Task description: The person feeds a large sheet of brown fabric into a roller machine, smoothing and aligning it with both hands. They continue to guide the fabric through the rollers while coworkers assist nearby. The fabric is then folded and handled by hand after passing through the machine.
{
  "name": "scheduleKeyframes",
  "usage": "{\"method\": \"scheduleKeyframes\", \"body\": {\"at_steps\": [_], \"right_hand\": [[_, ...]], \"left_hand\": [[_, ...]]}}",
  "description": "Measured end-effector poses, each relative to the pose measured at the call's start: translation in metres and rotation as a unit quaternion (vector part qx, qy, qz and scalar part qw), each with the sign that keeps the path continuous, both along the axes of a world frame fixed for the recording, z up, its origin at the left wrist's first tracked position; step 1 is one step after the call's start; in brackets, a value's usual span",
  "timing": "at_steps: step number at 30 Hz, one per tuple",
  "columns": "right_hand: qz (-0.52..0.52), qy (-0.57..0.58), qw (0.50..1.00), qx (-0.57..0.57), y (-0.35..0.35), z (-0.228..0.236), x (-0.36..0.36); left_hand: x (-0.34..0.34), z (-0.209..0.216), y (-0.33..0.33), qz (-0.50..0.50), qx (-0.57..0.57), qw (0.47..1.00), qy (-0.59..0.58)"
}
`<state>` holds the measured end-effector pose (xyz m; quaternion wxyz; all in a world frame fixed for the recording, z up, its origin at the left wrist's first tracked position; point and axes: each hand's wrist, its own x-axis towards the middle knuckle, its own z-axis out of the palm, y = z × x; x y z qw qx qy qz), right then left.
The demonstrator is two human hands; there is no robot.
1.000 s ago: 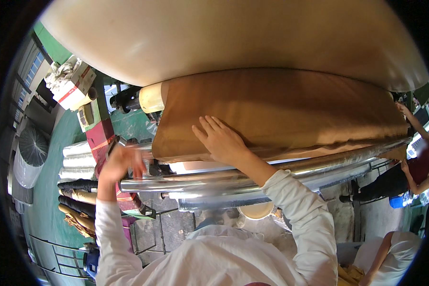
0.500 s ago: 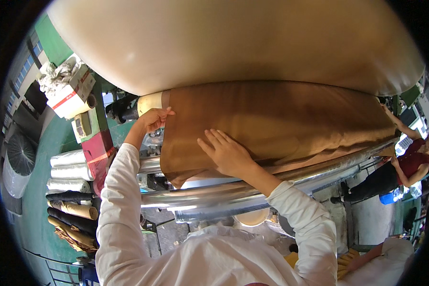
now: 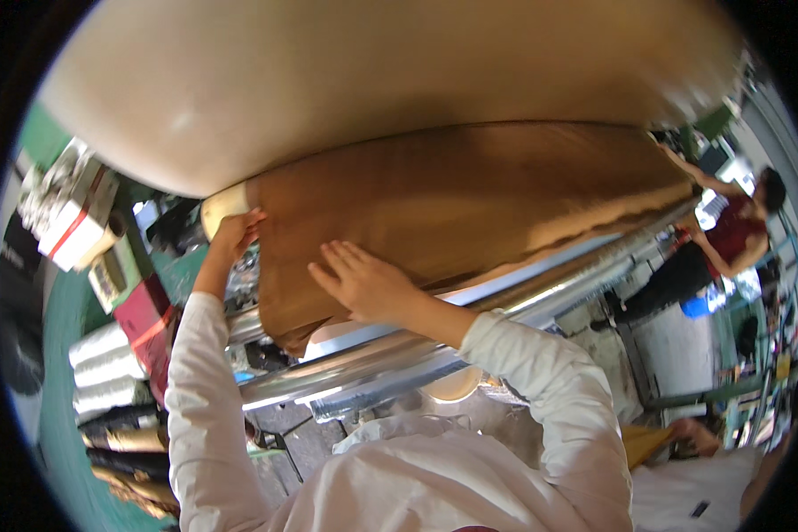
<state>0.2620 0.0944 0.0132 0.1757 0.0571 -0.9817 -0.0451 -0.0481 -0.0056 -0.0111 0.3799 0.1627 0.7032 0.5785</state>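
Observation:
A wide sheet of brown fabric (image 3: 470,195) lies against the underside of a huge smooth beige roller (image 3: 372,71). At the sheet's left edge, my left hand (image 3: 238,234) has its fingers closed on the fabric margin, beside the pale end of a roll core (image 3: 225,209). My right hand (image 3: 363,282) rests flat on the fabric near its lower left part, fingers stretched and slightly spread. Below that hand, a loose corner of the fabric hangs in folds. Polished metal rollers (image 3: 346,362) run across beneath the fabric, in front of my body.
At the far right end, a co-worker in a dark red top (image 3: 738,232) reaches to the fabric. Another person in white (image 3: 696,488) is at lower right. To the left stand a white carton (image 3: 84,213), wrapped rolls (image 3: 106,368) and darker fabric rolls (image 3: 129,465).
The view has shifted. The fabric's front edge now sits higher, baring a pale strip above the metal rollers. Both my hands keep much the same hold and place on the fabric.

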Motion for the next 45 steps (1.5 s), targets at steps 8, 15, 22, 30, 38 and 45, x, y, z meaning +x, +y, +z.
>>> {"method": "scheduleKeyframes", "body": {"at_steps": [8, 15, 22, 30, 38, 45], "right_hand": [[-0.03, 0.019, 0.999, -0.035, -0.003, -0.002, 0.007], [-0.284, 0.282, 0.91, -0.106, 0.061, 0.026, 0.063], [-0.633, 0.531, 0.402, -0.395, 0.181, -0.029, 0.132], [-0.387, 0.617, 0.184, -0.66, 0.189, -0.028, 0.135], [-0.404, 0.612, 0.191, -0.653, 0.191, -0.025, 0.142], [-0.442, 0.631, 0.173, -0.613, 0.189, -0.022, 0.135]], "left_hand": [[0.028, 0.039, 0.008, -0.366, -0.12, 0.923, -0.006], [0.027, 0.045, 0.007, -0.264, -0.146, 0.953, 0.013], [0.023, 0.034, 0.017, -0.213, -0.164, 0.963, -0.007], [-0.01, -0.003, 0.012, -0.35, -0.055, 0.93, 0.098], [0.077, 0.051, -0.005, -0.251, -0.098, 0.96, -0.075], [0.14, 0.087, -0.066, -0.224, -0.008, 0.974, 0.03]]}}
